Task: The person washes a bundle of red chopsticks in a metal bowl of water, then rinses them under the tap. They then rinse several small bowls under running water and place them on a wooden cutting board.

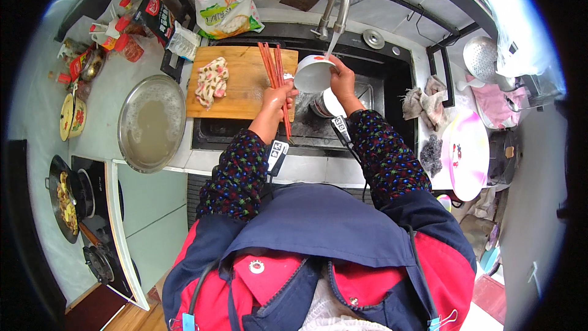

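Observation:
My left hand (278, 101) is closed around a bundle of red chopsticks (276, 66), held over the right edge of a wooden cutting board (248, 105). My right hand (342, 78) grips the rim of a white bowl (313, 76), tilted under the faucet (342, 4). Water runs from the spout onto the bowl's rim by my fingers. Below it, another white bowl (334, 102) lies in the black sink (399, 82), partly hidden by my right hand and the held bowl. A patterned cloth (212, 82) rests crumpled on the board.
Left of the board stands a metal basin (153, 124) of cloudy water. A wok (64, 197) with food sits on the stove at far left. A plastic food bag (229, 9) is behind the board. Rags (427, 101) and a white-pink basin (466, 156) lie right of the sink.

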The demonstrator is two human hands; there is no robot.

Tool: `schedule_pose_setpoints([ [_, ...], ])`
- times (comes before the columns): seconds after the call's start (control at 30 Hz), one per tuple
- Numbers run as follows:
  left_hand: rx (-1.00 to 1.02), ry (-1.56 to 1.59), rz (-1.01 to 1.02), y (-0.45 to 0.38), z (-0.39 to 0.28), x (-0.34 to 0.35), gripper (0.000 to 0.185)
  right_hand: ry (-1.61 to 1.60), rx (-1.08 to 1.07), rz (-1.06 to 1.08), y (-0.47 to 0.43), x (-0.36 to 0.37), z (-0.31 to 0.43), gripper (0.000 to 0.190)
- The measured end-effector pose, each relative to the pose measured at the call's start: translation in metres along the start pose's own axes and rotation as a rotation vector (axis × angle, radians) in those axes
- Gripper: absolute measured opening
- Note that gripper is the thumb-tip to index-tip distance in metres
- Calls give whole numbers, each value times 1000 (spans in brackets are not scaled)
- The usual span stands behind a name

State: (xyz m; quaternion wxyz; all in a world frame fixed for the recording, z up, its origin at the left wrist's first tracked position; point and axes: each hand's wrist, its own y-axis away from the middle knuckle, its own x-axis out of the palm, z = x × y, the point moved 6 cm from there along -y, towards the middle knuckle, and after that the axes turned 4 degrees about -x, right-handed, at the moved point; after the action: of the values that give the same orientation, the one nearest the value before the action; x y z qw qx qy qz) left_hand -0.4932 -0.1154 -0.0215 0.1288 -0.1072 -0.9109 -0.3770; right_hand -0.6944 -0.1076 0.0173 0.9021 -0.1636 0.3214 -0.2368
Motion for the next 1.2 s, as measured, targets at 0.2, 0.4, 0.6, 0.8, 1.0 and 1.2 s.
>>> schedule_pose_setpoints([
  [0.2, 92, -33, 2, -5, -4, 10, 20, 120, -332, -112, -8, -26, 34, 37],
  [0.4, 188, 10, 47, -6, -23, 25, 26, 72, -392, -134, -19, -35, 40, 39],
  [0.6, 192, -91, 57, -9, -30, 27, 43, -215, 64, 53, -24, -10, -4, 33],
  [0.8, 243, -384, -53, -13, -33, 24, 47, -545, 632, 215, 1, 16, -35, 31],
  [1.0, 230, -286, 34, -10, -35, 31, 38, -695, 847, 421, 25, 23, -37, 34],
  [1.2, 195, -274, -122, -7, -32, 42, 30, -832, 977, 391, 49, 15, -37, 36],
])
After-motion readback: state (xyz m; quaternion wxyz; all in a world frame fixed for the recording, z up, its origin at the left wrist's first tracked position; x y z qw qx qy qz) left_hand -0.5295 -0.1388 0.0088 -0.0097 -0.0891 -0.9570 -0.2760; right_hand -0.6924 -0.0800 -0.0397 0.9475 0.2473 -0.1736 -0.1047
